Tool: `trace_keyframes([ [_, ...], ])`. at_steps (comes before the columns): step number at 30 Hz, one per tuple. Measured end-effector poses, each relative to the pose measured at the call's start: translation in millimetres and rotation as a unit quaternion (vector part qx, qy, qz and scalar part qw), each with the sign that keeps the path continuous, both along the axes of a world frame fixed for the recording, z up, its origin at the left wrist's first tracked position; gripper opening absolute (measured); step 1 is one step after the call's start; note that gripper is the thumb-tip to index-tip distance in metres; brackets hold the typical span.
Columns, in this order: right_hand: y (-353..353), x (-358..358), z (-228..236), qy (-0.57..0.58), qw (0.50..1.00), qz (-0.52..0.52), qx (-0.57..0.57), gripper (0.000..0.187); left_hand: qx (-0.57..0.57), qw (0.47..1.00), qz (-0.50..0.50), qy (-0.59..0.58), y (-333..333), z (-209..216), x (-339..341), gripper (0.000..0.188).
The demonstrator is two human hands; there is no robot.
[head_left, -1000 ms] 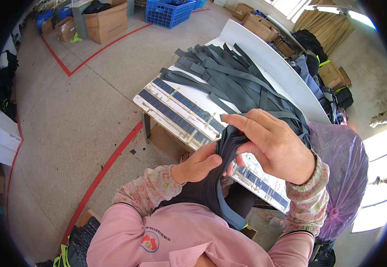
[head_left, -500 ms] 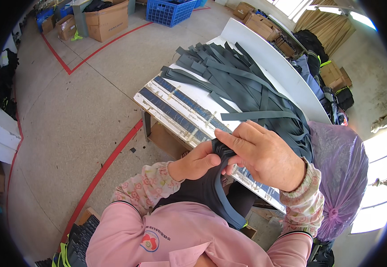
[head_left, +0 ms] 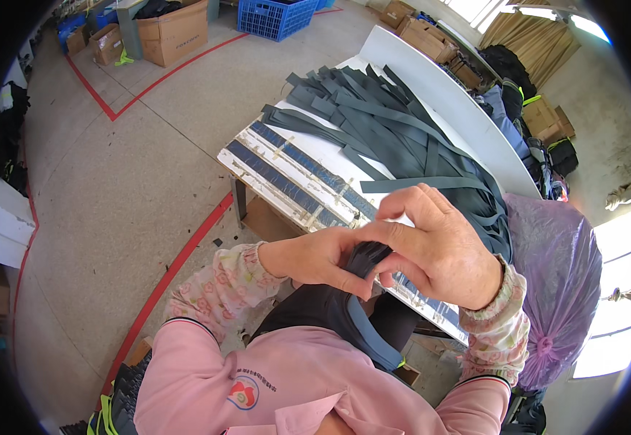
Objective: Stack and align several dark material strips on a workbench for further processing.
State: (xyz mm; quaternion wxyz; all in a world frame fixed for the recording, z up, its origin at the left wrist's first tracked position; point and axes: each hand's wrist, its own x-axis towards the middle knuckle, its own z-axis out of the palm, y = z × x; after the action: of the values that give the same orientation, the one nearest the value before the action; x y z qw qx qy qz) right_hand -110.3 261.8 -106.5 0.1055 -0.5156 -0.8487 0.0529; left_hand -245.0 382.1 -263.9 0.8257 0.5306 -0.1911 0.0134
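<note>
My left hand and my right hand meet close in front of me, both pinching a dark grey fabric strip that is folded between the fingers. The strip's tail hangs down over my lap. Just beyond my hands stands a white table with a heap of the same dark grey strips spread across it. Blue tape bands run along the table's near edge.
A purple plastic bag bulges at my right. Cardboard boxes and a blue crate stand on the floor far ahead, inside red floor lines. More boxes and bags crowd the far right behind the table.
Both hands have come lower and closer to me with the strip. The right hand's fingers have curled over the folded end.
</note>
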Motion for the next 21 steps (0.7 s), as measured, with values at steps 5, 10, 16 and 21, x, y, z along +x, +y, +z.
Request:
trace_keyframes([
  [5,-2,1,-15,0.002,0.996,0.002,-0.085,0.074,0.065,0.996,0.049,-0.022,2,11,-6,0.037],
  [10,-6,2,-14,-0.022,0.993,0.001,-0.112,0.079,0.073,0.994,0.070,-0.043,0,3,-3,0.036],
  [16,-5,3,11,-0.018,0.999,-0.022,-0.042,0.074,0.072,0.995,0.069,-0.025,0,8,-3,0.036],
  [21,-6,7,3,-0.088,0.984,0.030,-0.150,0.084,0.123,0.989,0.073,-0.044,1,11,-2,0.043],
])
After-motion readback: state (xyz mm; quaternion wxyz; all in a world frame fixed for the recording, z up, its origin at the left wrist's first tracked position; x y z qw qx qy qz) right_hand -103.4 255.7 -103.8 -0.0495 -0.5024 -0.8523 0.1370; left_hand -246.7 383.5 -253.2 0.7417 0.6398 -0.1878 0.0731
